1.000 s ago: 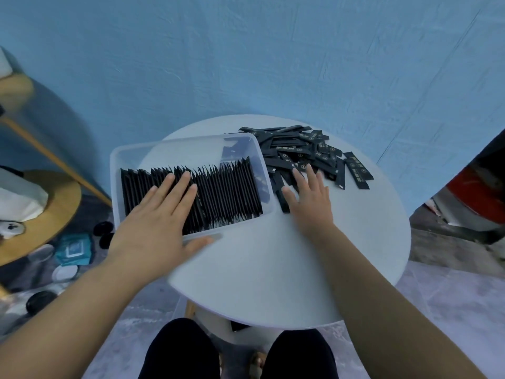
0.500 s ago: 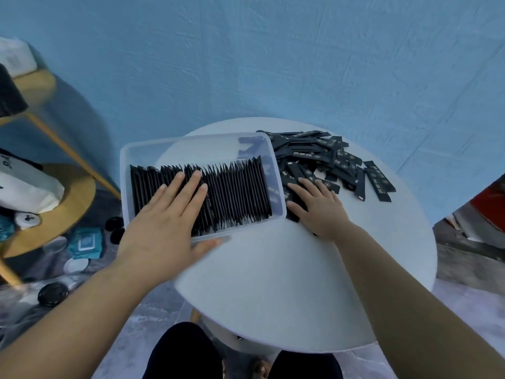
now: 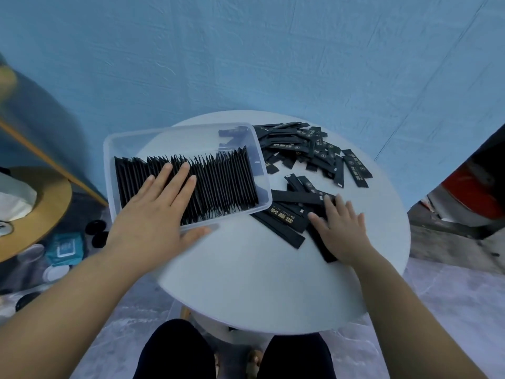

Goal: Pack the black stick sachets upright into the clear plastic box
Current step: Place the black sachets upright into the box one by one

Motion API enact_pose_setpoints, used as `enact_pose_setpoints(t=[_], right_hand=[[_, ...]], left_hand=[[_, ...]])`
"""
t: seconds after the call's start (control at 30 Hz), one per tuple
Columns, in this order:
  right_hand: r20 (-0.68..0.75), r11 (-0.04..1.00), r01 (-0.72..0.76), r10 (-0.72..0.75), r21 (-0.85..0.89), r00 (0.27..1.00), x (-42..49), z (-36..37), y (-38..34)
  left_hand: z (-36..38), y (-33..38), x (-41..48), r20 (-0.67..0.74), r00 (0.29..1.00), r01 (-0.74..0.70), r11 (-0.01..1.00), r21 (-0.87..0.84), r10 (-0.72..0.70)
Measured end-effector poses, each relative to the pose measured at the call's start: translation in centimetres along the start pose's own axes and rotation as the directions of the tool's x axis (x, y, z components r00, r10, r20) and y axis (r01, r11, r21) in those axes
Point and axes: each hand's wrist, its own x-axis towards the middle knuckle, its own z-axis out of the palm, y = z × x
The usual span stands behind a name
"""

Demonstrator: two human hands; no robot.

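Note:
A clear plastic box (image 3: 175,135) sits on the left of the round white table (image 3: 273,283), overhanging its edge. A long row of black stick sachets (image 3: 226,181) stands upright inside it. My left hand (image 3: 155,214) lies flat on top of that row with straight fingers, thumb against the box's near wall. My right hand (image 3: 341,231) lies flat with spread fingers on a small bunch of loose sachets (image 3: 284,217) just right of the box. A bigger heap of loose sachets (image 3: 311,149) lies at the table's far right.
To the left stands a wooden side table (image 3: 46,203) with a white bag, and small items lie on the floor below it. A blue wall rises behind. My knees (image 3: 175,351) show under the table's near edge. A red and black object (image 3: 475,187) stands at the right.
My right hand has slid toward me, dragging a small bunch of sachets out of the heap to the table's middle right. My left hand stays flat on the packed row.

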Motion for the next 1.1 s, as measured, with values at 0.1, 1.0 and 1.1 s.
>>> enact_pose_setpoints(t=[0.1, 1.0, 1.1], right_hand=[[-0.027, 0.947, 0.105, -0.101, 0.305, 0.994, -0.7, -0.2, -0.8], [-0.268, 0.859, 0.149, -0.014, 0.489, 0.963, 1.9, -3.4, -1.0], [-0.215, 0.936, 0.144, -0.077, 0.32, 0.974, 4.3, -2.2, -1.5]], left_hand=[[0.0, 0.3, 0.0, -0.013, 1.0, 0.009, 0.999, -0.035, -0.009], [0.9, 1.5, 0.9, -0.05, 0.998, -0.027, 0.999, 0.04, 0.029], [0.9, 1.7, 0.9, -0.05, 0.998, -0.028, 0.997, 0.067, 0.031]])
